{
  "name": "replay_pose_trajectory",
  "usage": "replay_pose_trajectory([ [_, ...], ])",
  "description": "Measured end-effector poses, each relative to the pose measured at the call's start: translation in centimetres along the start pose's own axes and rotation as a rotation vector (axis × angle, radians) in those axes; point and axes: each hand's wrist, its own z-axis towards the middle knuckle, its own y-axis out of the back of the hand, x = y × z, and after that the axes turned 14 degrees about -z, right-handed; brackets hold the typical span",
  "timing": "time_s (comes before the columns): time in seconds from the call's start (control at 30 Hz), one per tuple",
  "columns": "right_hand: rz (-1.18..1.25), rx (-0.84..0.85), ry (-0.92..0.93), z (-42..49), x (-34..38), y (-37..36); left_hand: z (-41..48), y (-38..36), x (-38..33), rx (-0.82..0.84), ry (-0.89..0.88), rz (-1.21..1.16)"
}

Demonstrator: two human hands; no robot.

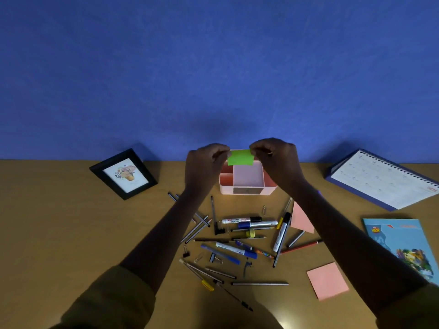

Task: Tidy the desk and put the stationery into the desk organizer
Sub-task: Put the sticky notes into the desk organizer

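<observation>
Both hands pinch the green sticky note (240, 157), left hand (205, 162) on its left edge, right hand (276, 160) on its right; note spans crosswise directly above desk organizer (247, 179); drop is straight down.

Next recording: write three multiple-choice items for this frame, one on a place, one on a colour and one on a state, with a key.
1. Where does the picture frame stand relative to the desk organizer?
A. To its left
B. To its right
C. Inside it

2. What colour is the sticky note being held up?
A. Pink
B. Green
C. White

3. How is the sticky note held?
A. By one hand only
B. It lies flat on the desk
C. It is pinched by both hands

Key:
1 A: the frame stands at the far left.
2 B: the note is bright green.
3 C: the left hand and right hand each pinch a top corner.
</observation>
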Motion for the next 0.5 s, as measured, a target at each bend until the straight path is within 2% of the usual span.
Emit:
replay_pose_trajectory([
  [0.23,-0.094,-0.074,0.054,3.2,-1.4,-3.2,3.6,-0.8,3.2,0.046,-0.034,0.146],
  [0.5,-0.167,0.011,0.033,3.5,-2.9,-6.9,3.8,-2.1,7.1,0.085,0.018,0.328],
])
